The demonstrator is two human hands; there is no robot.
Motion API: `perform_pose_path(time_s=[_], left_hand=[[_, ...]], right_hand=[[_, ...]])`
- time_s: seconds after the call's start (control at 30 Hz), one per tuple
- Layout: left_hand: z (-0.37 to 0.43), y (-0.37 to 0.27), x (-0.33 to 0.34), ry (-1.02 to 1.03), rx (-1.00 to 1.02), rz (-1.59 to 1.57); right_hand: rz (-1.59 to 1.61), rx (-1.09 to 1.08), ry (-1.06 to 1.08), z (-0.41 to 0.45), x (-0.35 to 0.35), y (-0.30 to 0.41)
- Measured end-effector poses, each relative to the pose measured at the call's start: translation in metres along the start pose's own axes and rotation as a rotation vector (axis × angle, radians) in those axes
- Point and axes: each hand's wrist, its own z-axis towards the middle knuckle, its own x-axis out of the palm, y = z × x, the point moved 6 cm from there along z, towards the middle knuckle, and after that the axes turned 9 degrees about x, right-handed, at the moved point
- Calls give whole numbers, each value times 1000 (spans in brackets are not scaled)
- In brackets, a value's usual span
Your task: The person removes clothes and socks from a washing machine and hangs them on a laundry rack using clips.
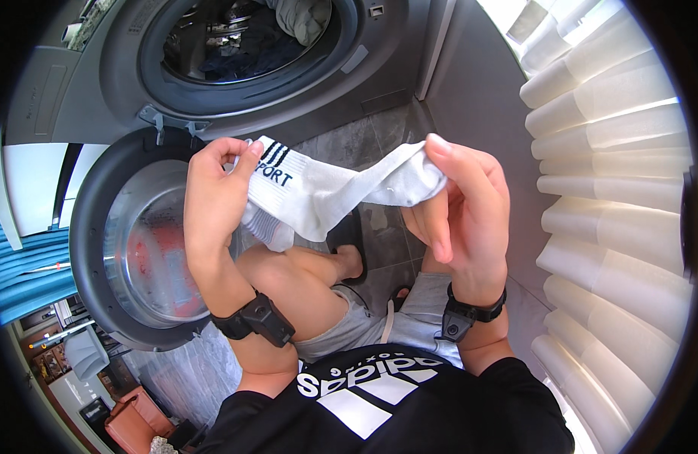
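A white ribbed sock (320, 187) with dark stripes and lettering at its cuff is stretched between my two hands. My left hand (218, 187) pinches the cuff between thumb and fingers. At the other end, my right hand (468, 193) grips the toe, which is bunched under the thumb. Below the left hand hangs a grey-striped sock part (269, 230), partly hidden behind the white one; whether it is a second sock I cannot tell. Beyond the hands, the front-loading washing machine (377, 62) stands with its drum (235, 57) exposed, dark and pale laundry inside.
The round glass door (150, 244) of the machine is swung out to the left, close to my left forearm. Pale pleated curtains (604, 187) hang on the right beside a grey panel (473, 85). Dark grey tiles (383, 227) lie beneath me. A reddish-brown bag (136, 420) is at lower left.
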Motion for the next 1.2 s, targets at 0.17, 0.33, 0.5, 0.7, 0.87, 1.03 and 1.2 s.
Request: perform_pose_path(time_s=[0.17,0.33,0.5,0.7,0.87,1.03,1.2], left_hand=[[-7,-36,12,3,159,-254],[-27,-57,5,-83,333,-400],[-25,-53,4,-121,353,-431],[-23,-45,-14,-276,330,-417],[-34,-47,-43,-484,409,-191],[-28,-23,-31,-197,338,-55],[-23,-29,-33,-92,327,5]], right_hand=[[-152,-211,256,-54,33,36],[-49,-841,407,-74,76,35],[-144,-647,488,-71,86,42],[-7,-862,507,-64,77,21],[-896,-20,898,13,16,20],[-1076,372,351,133,-27,-13],[-1124,-61,379,306,23,-74]])
